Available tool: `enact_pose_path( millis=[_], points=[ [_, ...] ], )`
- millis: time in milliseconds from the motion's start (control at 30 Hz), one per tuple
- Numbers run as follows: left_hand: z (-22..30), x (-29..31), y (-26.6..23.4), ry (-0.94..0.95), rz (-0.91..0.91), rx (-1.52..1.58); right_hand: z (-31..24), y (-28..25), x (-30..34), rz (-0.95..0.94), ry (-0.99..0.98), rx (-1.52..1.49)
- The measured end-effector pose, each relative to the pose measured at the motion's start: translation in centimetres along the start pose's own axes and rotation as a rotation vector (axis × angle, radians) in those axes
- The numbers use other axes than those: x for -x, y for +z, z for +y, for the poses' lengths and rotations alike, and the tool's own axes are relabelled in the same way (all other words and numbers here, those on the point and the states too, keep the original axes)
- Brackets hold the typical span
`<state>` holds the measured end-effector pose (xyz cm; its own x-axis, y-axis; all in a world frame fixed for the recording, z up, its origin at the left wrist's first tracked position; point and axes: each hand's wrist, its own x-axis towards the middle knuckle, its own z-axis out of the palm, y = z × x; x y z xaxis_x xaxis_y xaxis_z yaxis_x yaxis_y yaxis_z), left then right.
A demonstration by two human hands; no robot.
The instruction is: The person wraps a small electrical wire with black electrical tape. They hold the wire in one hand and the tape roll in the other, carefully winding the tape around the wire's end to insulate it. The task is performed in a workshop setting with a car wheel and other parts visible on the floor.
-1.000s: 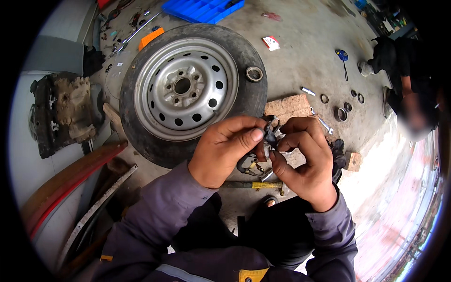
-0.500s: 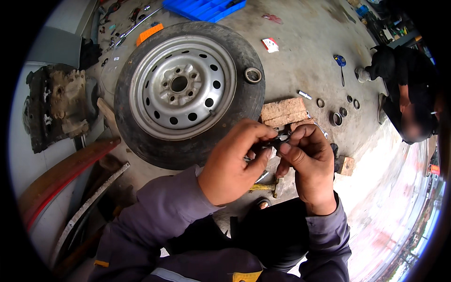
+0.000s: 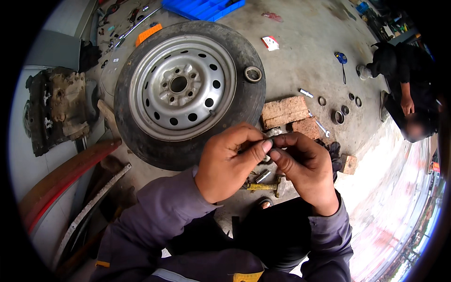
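Left hand: (image 3: 225,164) centre of the frame, thumb and fingers pinched on a small dark metal part (image 3: 268,141), knuckles toward the camera
Right hand: (image 3: 305,171) just right of centre, fingertips closed on the same part from the other side, touching the left thumb tip
Small dark metal part: held between both hands at mid-frame, mostly hidden by fingers, shape hard to tell
Grey steel-rimmed car wheel with black tyre: (image 3: 183,89) lying flat on the concrete, upper left of centre, just above the hands
Metal ring: (image 3: 253,74) resting on the tyre's upper right sidewall
Reddish bricks: (image 3: 285,111) right of the wheel, just above the right hand
Yellow-handled tool: (image 3: 263,186) on the ground beneath the hands, a short silver cylinder (image 3: 262,176) beside it
Loose rings and bearings: (image 3: 338,116) scattered on the floor, right of the bricks
Blue plastic tray: (image 3: 202,8) top edge of the frame
Another person in dark clothing: (image 3: 404,70) crouched at the upper right, well apart
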<state>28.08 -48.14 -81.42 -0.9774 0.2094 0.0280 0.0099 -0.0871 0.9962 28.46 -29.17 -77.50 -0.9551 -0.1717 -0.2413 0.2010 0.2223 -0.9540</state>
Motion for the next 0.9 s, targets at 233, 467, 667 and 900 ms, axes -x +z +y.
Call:
enact_pose_path(
  millis=[233,467,667,900],
  points=[
    [1.2,-0.3,-0.4,-0.059,0.069,-0.047,-0.5,0.9,-0.1,0.103,-0.663,0.545],
    [2.6,-0.6,-1.3,-0.283,-0.15,0.146,0.3,1.0,0.0,0.145,-0.781,0.601],
    [1.2,0.1,-0.3,-0.088,0.142,0.275,0.5,1.2,0.6,0.125,-0.187,0.185],
    [1.5,0.1,-0.9,0.345,-0.02,-0.409,0.4,1.1,-0.1,0.1,-0.404,0.243]
  ],
)
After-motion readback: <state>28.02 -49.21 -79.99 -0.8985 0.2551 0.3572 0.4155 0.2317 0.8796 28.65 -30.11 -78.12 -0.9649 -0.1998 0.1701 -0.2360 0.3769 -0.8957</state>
